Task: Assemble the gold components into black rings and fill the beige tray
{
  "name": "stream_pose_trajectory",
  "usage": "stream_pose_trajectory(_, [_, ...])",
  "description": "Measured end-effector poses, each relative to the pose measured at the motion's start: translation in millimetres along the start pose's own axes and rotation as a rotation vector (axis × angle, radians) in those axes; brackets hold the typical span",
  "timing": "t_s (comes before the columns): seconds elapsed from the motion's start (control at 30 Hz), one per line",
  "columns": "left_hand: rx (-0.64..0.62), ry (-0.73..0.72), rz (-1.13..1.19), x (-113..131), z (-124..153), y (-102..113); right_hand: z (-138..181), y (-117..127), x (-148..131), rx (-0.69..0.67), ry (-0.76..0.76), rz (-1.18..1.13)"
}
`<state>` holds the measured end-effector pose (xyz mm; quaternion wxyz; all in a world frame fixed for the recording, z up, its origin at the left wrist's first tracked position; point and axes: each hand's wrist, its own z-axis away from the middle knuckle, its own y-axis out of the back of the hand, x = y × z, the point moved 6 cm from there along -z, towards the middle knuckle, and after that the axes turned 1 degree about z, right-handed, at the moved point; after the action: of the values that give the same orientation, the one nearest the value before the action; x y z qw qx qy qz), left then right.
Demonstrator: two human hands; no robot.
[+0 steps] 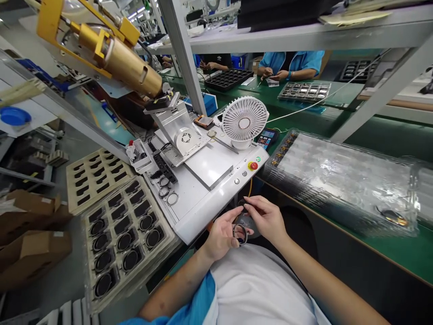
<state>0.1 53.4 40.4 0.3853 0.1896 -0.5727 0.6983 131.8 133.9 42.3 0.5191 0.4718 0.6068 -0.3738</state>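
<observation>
We look down at our own two hands, just in front of a white machine base and above our lap. Our left hand grips a dark-rimmed ring between thumb and fingers, its centre see-through. Our right hand is just beside it, thumb and fingertips drawn together near the left fingertips; we cannot tell whether they grip anything.

On the base's left edge lie several loose rings. Left of that, a moulded tray carries round black parts in its compartments. On the base we also find a white fan and a red push button. To our right, stacked clear plastic trays rest on a green worktop. Beyond, a person in a blue jacket works with both hands.
</observation>
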Motion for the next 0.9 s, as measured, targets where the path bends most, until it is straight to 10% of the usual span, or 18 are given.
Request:
stream_pose_trajectory(0.3, [0.039, -0.009, -0.021, 7.2, 0.7, 16.3, -10.5, -2.4, -29.7, -0.267, 0.347, 0.241])
stream_pose_trajectory(0.67, [0.061, -0.101, -0.075, 10.4, 9.2, 17.7, -146.8, -36.5, -6.3, -0.061, -0.442, -0.033])
stream_pose_trajectory(0.9, [0.041, -0.299, -0.404, 19.5, 29.2, 33.4, -114.9, -22.1, 7.5, 0.017, -0.463, 0.001])
